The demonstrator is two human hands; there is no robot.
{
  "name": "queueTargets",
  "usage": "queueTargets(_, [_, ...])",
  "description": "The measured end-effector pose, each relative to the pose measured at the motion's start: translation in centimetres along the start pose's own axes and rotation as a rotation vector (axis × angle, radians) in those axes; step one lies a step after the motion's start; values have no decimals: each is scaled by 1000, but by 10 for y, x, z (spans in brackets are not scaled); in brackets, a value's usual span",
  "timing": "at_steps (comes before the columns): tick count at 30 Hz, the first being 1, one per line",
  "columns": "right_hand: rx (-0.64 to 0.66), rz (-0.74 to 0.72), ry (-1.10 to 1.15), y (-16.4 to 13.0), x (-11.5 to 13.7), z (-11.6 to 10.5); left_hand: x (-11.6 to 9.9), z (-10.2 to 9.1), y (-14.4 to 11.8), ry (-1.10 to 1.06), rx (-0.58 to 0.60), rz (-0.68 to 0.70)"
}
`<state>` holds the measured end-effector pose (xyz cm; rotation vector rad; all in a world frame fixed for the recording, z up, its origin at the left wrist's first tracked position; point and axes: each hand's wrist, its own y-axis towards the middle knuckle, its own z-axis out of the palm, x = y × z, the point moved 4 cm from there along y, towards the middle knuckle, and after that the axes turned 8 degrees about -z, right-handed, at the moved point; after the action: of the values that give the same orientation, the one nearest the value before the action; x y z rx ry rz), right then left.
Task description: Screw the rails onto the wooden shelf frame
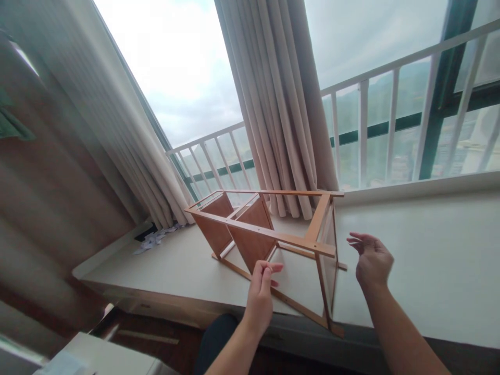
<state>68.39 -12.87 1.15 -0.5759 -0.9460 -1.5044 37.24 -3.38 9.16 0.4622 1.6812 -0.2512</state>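
A wooden shelf frame [281, 237] lies on its side on the white window ledge [422, 250]. Two brown shelf panels [252, 229] sit between its rails, and a crosspiece joins the rails at the right end. My left hand [261, 297] is in front of the frame, near its lower front rail, with fingers loosely bent and apart. To the right of the frame's end, my right hand [374, 260] hovers over the ledge, fingertips pointing left toward the frame. That hand is open and apart from the wood. Nothing shows in either hand.
Beige curtains [273, 104] hang behind the frame, with a white railing [363, 130] at the window. White scraps [154, 239] lie on the ledge at left. Below stands a white surface [105, 357] at lower left, and my knee [219, 338] is close to the ledge's front.
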Motion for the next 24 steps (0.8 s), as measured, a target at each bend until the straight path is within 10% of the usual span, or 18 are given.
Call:
queueTargets(4, [93,90,124,-14,8,2,29,-85,31,133,-419,129])
queueTargets(7, [204,190,178,-29,8,1,39,-114,66,244,-472,211])
queueTargets(17, [647,510,297,-96,23,-32,45,-96,91,202,-182,197])
queueTargets(24, [1341,763,307,-157,38,-41,35,-79,73,213,-161,143])
